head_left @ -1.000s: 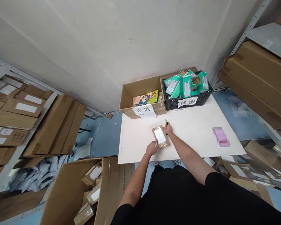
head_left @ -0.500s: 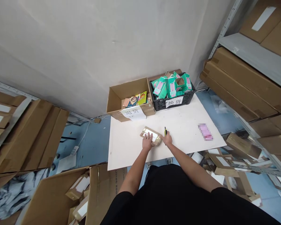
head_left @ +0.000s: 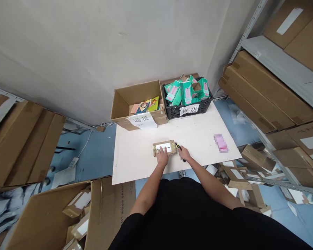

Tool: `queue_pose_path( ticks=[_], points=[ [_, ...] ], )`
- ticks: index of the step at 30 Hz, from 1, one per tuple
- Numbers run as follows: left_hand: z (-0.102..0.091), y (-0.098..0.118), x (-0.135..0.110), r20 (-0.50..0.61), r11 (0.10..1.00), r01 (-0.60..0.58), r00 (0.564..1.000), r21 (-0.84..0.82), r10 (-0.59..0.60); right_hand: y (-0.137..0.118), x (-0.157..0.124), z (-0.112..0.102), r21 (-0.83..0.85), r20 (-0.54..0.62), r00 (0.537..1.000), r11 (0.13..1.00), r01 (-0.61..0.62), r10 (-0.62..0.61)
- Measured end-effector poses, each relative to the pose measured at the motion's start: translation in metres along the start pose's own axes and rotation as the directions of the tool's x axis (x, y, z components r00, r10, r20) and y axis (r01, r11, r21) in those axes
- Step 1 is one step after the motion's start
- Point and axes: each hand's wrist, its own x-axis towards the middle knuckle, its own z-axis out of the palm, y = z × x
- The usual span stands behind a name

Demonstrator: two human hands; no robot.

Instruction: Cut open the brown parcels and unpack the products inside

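A small taped cardboard parcel with a white label lies flat on the white table. My left hand rests on its near edge, fingers lying flat on the label. My right hand is closed round a black and yellow utility knife, whose tip touches the parcel's right end.
At the table's back stand an open cardboard box with colourful booklets and a black crate of teal cartons. A pink item lies to the right. Shelves of cartons flank both sides. A big open box of parcels sits at the lower left.
The parcel has turned from lengthwise to crosswise. My left hand moved onto its top, and my right hand brought the knife to its right end.
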Motion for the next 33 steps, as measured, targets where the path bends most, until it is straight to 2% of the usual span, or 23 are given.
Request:
queue_pose_path(
  ticks=[5,11,18,21,23,25,27,30,31,33],
  points=[
    [0.003,0.0,0.001,0.0,1.0,-0.018,1.0,0.011,0.018,-0.008,0.0,-0.008,-0.108,0.02,0.999,0.993,0.047,-0.045],
    [-0.001,-0.001,0.007,0.034,1.0,-0.004,0.999,0.03,0.003,-0.015,-0.002,-0.016,-0.256,0.087,0.996,0.966,0.039,-0.017],
    [-0.01,0.0,0.005,0.074,1.0,0.018,0.997,-0.012,-0.017,-0.003,-0.019,-0.015,-0.238,0.144,0.989,0.971,-0.002,0.037],
    [-0.018,-0.006,0.006,0.108,0.999,0.01,0.994,-0.035,-0.006,0.009,-0.023,-0.014,-0.122,0.109,0.994,0.993,-0.003,0.016],
    [-0.027,-0.016,0.009,0.095,0.998,-0.019,0.995,-0.053,0.024,0.015,-0.025,-0.007,0.01,-0.012,1.0,1.0,-0.022,0.022],
    [-0.038,-0.029,0.015,0.026,0.997,-0.04,0.999,-0.059,0.042,0.016,-0.024,0.007,0.123,-0.102,0.993,0.991,-0.054,0.067],
    [-0.048,-0.042,0.023,-0.015,0.997,-0.042,0.999,-0.059,0.042,0.012,-0.02,0.024,0.183,-0.096,0.99,0.98,-0.082,0.101],
    [-0.055,-0.056,0.03,0.038,0.995,-0.047,0.998,-0.086,0.051,-0.002,-0.005,0.047,0.202,-0.104,0.986,0.973,-0.108,0.131],
    [-0.054,-0.059,0.029,0.05,0.994,-0.03,0.998,-0.101,0.036,-0.008,0.002,0.051,0.201,-0.133,0.98,0.972,-0.118,0.147],
    [-0.047,-0.062,0.025,0.057,0.987,0.079,0.996,-0.138,-0.071,-0.025,0.02,0.056,0.196,-0.195,0.964,0.97,-0.145,0.183]
  ],
)
